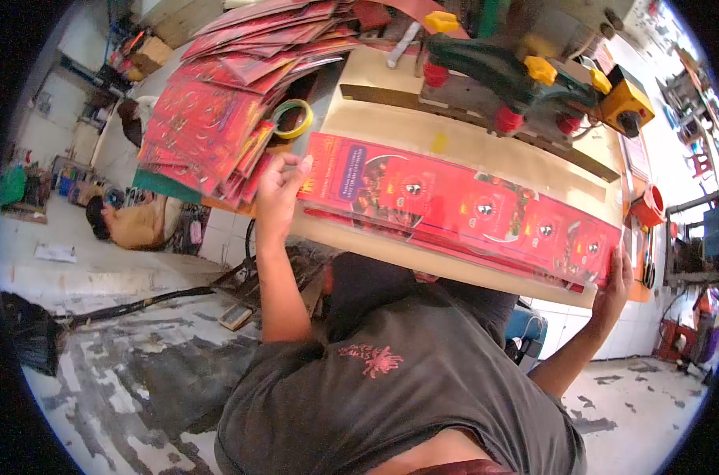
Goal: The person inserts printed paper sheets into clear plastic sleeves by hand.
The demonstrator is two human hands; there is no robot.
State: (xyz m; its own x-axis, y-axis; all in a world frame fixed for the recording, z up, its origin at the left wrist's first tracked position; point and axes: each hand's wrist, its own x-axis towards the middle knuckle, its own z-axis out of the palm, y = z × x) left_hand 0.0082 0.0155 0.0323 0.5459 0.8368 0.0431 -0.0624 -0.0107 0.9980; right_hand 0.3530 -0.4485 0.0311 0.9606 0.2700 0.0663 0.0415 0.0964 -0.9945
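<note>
A long red printed packaging strip [446, 202], with several food pictures and round emblems along it, lies slanted across the front of the cream work surface [328, 229]. My left hand [278, 186] pinches its left end between thumb and fingers. At the right end, my right hand [615, 281] grips the strip by its edge. Below the strip's front edge, another red printed layer shows; whether it is separate I cannot tell. Beyond the strip stands a dark green machine [502, 79] with yellow knobs and red round parts, over a metal bar [470, 119].
Left of the strip, a large loose pile of red printed sheets [209, 119] covers the table, with a yellow tape roll [292, 119] beside it. An orange-red cup [650, 206] stands at the right. A person [138, 222] is low on the floor at the left.
</note>
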